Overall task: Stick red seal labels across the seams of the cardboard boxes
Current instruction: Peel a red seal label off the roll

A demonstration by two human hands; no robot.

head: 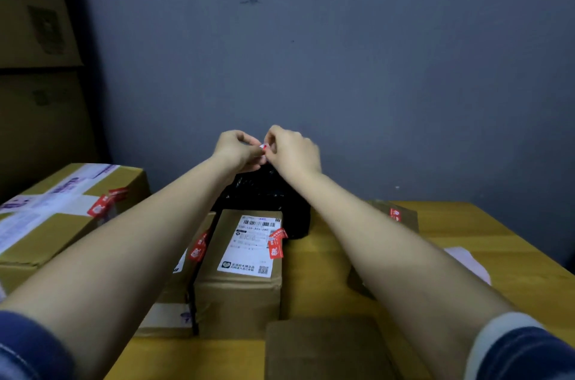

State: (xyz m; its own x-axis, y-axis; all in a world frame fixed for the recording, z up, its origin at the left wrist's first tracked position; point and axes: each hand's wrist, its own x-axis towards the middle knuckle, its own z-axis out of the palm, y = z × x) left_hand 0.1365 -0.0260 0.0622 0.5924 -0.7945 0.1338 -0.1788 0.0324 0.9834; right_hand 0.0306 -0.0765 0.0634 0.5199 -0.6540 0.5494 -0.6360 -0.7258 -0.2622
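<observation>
Both hands, left hand [237, 147] and right hand [291, 149], pinch a small red label [263, 147] between curled fingers, raised above the worktop [323, 258]. She seems to be peeling it. Next comes pressing it across a box [241, 267] seam.

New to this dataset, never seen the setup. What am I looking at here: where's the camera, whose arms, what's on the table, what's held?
There is no robot. One wide-angle camera sits on a person's head, looking forward and down, so both bare arms reach away from you. The left hand and right hand meet above a black bag, pinching a small red and white seal label between them. On the wooden table lie cardboard boxes. The centre box carries a white shipping label and a red seal; the large box at left also has one.
</observation>
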